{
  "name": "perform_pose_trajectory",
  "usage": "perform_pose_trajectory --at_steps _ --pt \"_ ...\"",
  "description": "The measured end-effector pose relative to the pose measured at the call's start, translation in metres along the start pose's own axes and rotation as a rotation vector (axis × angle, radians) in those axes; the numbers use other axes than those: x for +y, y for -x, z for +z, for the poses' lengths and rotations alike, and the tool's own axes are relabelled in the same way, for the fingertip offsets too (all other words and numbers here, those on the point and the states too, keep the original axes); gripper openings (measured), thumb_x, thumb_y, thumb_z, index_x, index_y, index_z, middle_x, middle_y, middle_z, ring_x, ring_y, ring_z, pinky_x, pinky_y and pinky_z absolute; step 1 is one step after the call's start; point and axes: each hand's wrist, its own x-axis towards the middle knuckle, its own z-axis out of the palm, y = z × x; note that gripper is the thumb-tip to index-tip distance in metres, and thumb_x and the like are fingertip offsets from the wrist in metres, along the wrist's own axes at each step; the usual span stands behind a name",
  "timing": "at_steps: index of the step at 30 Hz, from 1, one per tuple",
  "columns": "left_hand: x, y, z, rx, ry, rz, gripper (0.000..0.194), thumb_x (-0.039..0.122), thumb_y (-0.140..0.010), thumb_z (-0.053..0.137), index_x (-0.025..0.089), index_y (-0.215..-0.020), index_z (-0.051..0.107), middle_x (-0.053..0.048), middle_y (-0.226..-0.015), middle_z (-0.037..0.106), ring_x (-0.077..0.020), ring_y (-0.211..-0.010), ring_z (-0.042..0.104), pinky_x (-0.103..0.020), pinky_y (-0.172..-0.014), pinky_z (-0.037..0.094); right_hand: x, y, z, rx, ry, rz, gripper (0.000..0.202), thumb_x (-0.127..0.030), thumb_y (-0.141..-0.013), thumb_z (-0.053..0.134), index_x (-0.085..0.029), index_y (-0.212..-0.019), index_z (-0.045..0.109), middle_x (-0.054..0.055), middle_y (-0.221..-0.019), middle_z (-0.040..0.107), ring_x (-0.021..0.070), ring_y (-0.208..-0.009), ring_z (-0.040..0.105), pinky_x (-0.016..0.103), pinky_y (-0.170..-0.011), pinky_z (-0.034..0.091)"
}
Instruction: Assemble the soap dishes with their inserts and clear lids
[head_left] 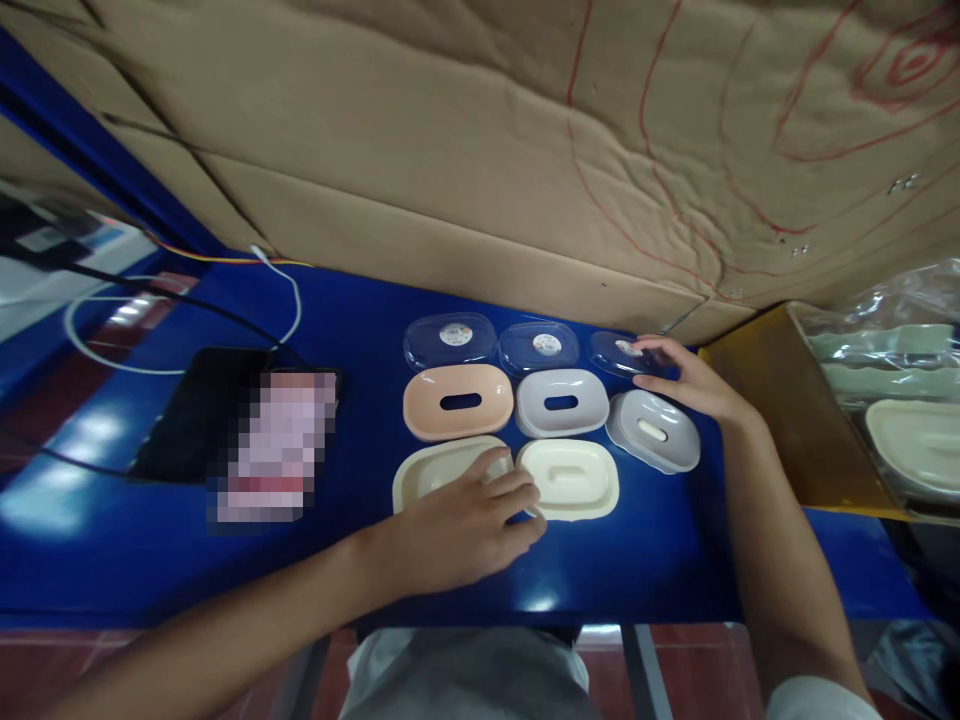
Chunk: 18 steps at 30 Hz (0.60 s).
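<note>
My left hand is closed over the right end of a cream soap dish, its fingers curled at the rim and hiding part of it. Beside it lies a second cream piece with a raised bar. At the far right of the back row, my right hand has thumb and fingers around the end of a clear lid with a round sticker. In front of that lid is a grey soap dish, stacked on another piece. A peach dish and a lilac-grey dish, both slotted, fill the middle row.
Two more clear lids lie along the back. A phone with a blurred screen rests on a black object at left, near cables. A cardboard box holding cream and green pieces stands at right. Cardboard walls the blue table's back.
</note>
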Motion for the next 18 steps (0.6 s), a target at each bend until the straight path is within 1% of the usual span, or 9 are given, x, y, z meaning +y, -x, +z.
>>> perform_pose_trajectory --at_steps 3,6,8,10,11,13,15,16,18 --pt "0.000 -0.001 -0.002 -0.030 0.007 -0.007 0.008 0.022 -0.108 0.060 0.021 -0.110 0.068 -0.006 -0.108 0.069 -0.0245 -0.113 0.064 -0.052 -0.118 0.039 0.000 -0.011 0.004 -0.026 0.046 -0.035 0.049 -0.055 -0.088 0.081 -0.030 -0.128 0.069 0.009 -0.152 0.065 0.0339 -0.145 0.060 0.059 -0.125 0.042" --pt "0.001 -0.002 -0.005 -0.057 0.010 -0.015 0.008 0.023 -0.109 0.059 0.022 -0.110 0.067 -0.006 -0.108 0.068 -0.0246 -0.115 0.064 -0.051 -0.118 0.040 -0.009 -0.003 0.007 0.056 0.140 -0.048 0.037 -0.052 -0.095 0.073 -0.029 -0.124 0.073 0.011 -0.154 0.065 0.0357 -0.146 0.059 0.061 -0.125 0.043" --pt "0.001 -0.002 -0.006 -0.060 0.012 -0.022 0.007 0.024 -0.108 0.061 0.022 -0.111 0.067 -0.006 -0.109 0.068 -0.0245 -0.115 0.064 -0.050 -0.117 0.041 -0.021 0.017 0.011 0.173 0.232 -0.067 0.032 -0.050 -0.102 0.065 -0.029 -0.124 0.074 0.011 -0.151 0.068 0.0361 -0.145 0.060 0.062 -0.123 0.044" --pt "0.002 -0.002 -0.008 -0.056 0.017 -0.034 0.006 0.024 -0.107 0.063 0.022 -0.111 0.067 -0.006 -0.110 0.068 -0.0242 -0.115 0.064 -0.049 -0.116 0.042 -0.034 0.047 0.017 0.243 0.298 -0.080 0.032 -0.047 -0.106 0.061 -0.030 -0.130 0.072 0.011 -0.149 0.069 0.0350 -0.141 0.064 0.059 -0.122 0.046" --pt "0.002 -0.002 -0.008 -0.052 0.019 -0.037 0.006 0.024 -0.107 0.063 0.022 -0.111 0.068 -0.006 -0.111 0.068 -0.0240 -0.115 0.064 -0.048 -0.115 0.042 -0.039 0.064 0.021 0.235 0.323 -0.070 0.034 -0.047 -0.107 0.060 -0.031 -0.135 0.070 0.010 -0.147 0.070 0.0346 -0.140 0.064 0.059 -0.121 0.047" --pt "0.003 -0.002 -0.009 -0.053 0.014 -0.037 0.006 0.023 -0.107 0.064 0.022 -0.111 0.068 -0.006 -0.110 0.068 -0.0240 -0.114 0.064 -0.049 -0.116 0.043 -0.045 0.097 0.032 0.211 0.394 -0.032 0.043 -0.050 -0.106 0.061 -0.033 -0.145 0.065 0.010 -0.149 0.068 0.0369 -0.142 0.062 0.062 -0.121 0.046" --pt "0.003 -0.001 -0.010 -0.062 -0.001 -0.032 0.008 0.023 -0.108 0.061 0.021 -0.113 0.067 -0.006 -0.111 0.067 -0.0245 -0.116 0.064 -0.049 -0.116 0.042 -0.044 0.124 0.043 0.227 0.445 0.009 0.058 -0.056 -0.102 0.067 -0.032 -0.154 0.058 0.013 -0.162 0.057 0.0414 -0.148 0.056 0.066 -0.121 0.045" --pt "0.003 -0.001 -0.010 -0.069 -0.008 -0.030 0.010 0.022 -0.109 0.059 0.021 -0.114 0.067 -0.007 -0.112 0.067 -0.0249 -0.118 0.063 -0.050 -0.116 0.042 -0.042 0.133 0.048 0.229 0.452 0.009 0.059 -0.055 -0.102 0.068 -0.034 -0.155 0.057 0.013 -0.164 0.055 0.0419 -0.150 0.054 0.067 -0.121 0.045" --pt "0.003 -0.002 -0.010 -0.078 -0.008 -0.032 0.010 0.021 -0.109 0.058 0.020 -0.114 0.067 -0.007 -0.114 0.068 -0.0248 -0.119 0.063 -0.049 -0.116 0.043 -0.036 0.146 0.055 0.232 0.421 -0.024 0.053 -0.048 -0.103 0.068 -0.037 -0.154 0.059 0.010 -0.163 0.056 0.0402 -0.154 0.050 0.066 -0.123 0.045"
